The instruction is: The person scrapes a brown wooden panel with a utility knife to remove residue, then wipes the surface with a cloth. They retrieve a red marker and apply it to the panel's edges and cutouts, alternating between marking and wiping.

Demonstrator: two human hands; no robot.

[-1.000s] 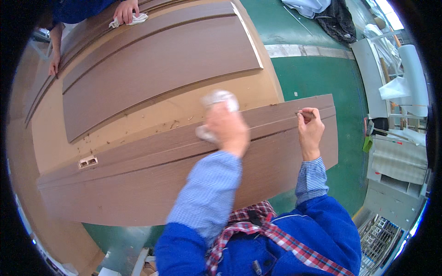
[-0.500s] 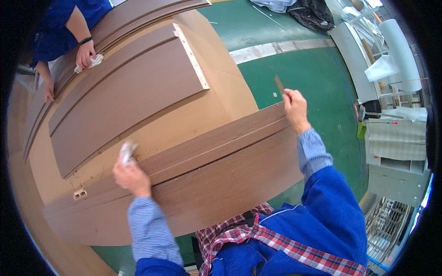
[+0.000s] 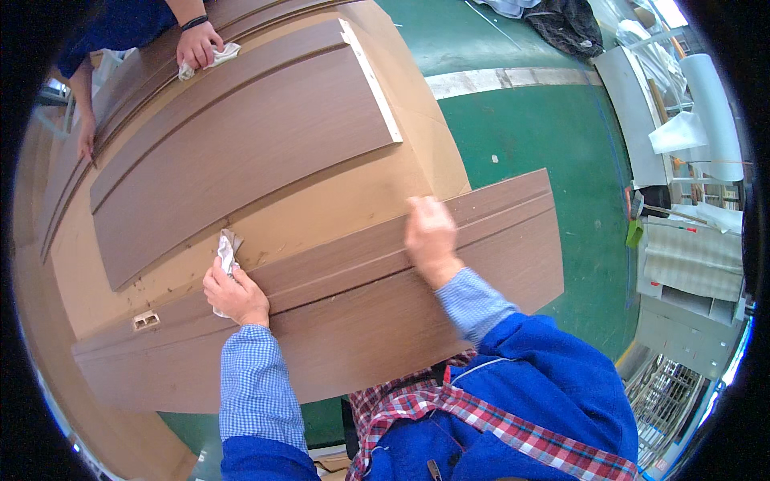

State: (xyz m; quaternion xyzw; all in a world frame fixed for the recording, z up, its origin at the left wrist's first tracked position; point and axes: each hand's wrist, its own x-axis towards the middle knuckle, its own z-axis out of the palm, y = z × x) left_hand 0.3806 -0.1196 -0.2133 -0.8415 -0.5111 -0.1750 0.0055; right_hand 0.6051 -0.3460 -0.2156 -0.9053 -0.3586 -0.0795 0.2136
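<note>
A long brown wood-grain panel (image 3: 353,341) with a groove along it lies in front of me. My left hand (image 3: 239,298) is closed on a crumpled white cloth (image 3: 228,250) at the panel's far edge, left of the middle. Over the panel's grooved band, right of the middle, my right hand (image 3: 431,240) is curled closed and smeared by motion. What its fingers hold is hidden from view. Near the panel's left end is a small pale fitting with two dark openings (image 3: 146,321).
Another brown panel (image 3: 249,136) with a pale end strip lies beyond, on a brown cardboard-covered table (image 3: 437,152). At the far left, a co-worker's hand (image 3: 199,46) presses a white cloth on further panels. Shelving and a white roll (image 3: 714,120) stand right of the green floor.
My right hand has moved left, from the panel's right end toward its middle; the thin brown strip it held no longer shows. My left hand still grips the cloth. The co-worker's cloth hand moved right.
</note>
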